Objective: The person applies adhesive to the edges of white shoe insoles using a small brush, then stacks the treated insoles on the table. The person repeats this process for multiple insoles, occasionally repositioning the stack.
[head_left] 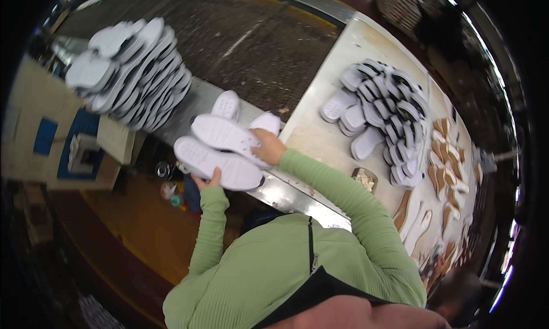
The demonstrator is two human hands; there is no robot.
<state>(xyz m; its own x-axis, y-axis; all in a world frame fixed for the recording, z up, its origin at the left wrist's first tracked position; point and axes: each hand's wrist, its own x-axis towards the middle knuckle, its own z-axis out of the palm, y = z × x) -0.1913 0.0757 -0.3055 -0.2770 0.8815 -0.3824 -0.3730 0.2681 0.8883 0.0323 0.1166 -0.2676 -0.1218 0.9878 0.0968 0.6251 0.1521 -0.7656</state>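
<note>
Two white shoe soles lie side by side before me over the metal bench, bottoms facing up. My left hand (207,179) grips the near edge of the nearer sole (220,164), its thumb on top and the other fingers hidden beneath. My right hand (267,147) is closed on the right end of the farther sole (223,133), with its fingertips on the upper face. Just beyond them, another white sole (226,104) and a white piece with a dark tip (266,122) rest on the bench.
At the left stands a tall heap of white soles (140,71). A pale table (320,77) to my right carries a pile of white slides with dark linings (389,111), a small open box (365,179) and tan-and-white soles (449,163). Another person's hand (439,266) shows at the lower right.
</note>
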